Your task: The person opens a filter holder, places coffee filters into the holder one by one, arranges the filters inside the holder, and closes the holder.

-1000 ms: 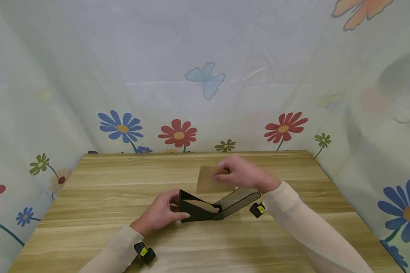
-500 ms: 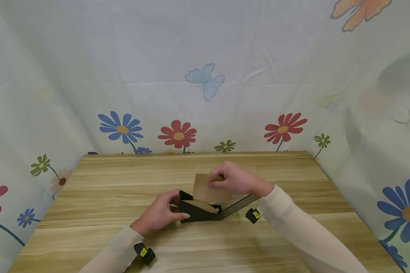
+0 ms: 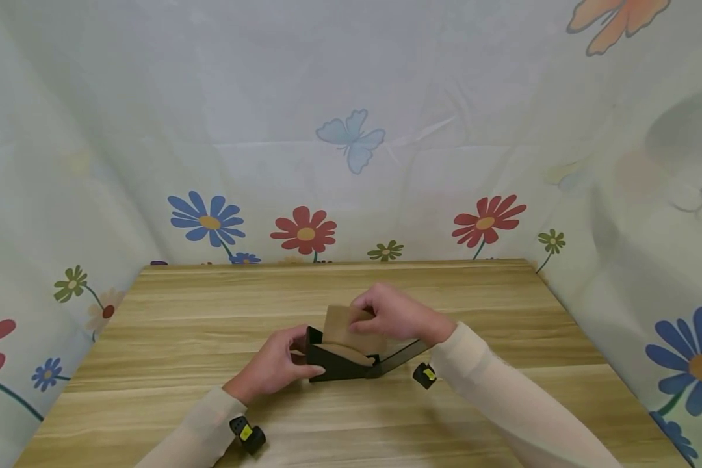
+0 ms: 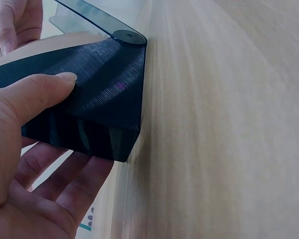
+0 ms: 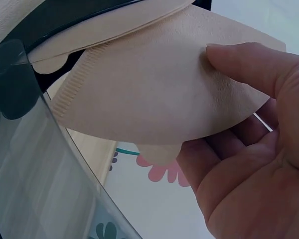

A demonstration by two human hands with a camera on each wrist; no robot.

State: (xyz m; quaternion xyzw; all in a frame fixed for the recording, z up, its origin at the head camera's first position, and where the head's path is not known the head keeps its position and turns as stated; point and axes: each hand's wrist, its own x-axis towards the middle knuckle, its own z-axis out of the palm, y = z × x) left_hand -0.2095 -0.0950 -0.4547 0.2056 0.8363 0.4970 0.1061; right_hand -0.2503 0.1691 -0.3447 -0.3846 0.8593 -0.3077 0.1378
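Observation:
A black wedge-shaped filter holder rests on the table, its hinged see-through lid swung out to the right. My left hand grips its left end; in the left wrist view the thumb lies on the holder's ribbed side, with fingers beneath. Brown paper coffee filters sit inside it. Between the thumb and fingers of my right hand is a brown cone coffee filter with a crimped edge and a small tab. Its lower part goes behind the holder's near wall, so how deep it sits is hidden.
The wood-grain table extends around the holder on all sides. A white curtain printed with flowers and butterflies hangs behind and beside it. A small black camera is strapped on each wrist.
My right hand has moved down and to the left with the coffee filter, bringing it from above and behind the holder into its opening. The left hand and the holder have stayed put.

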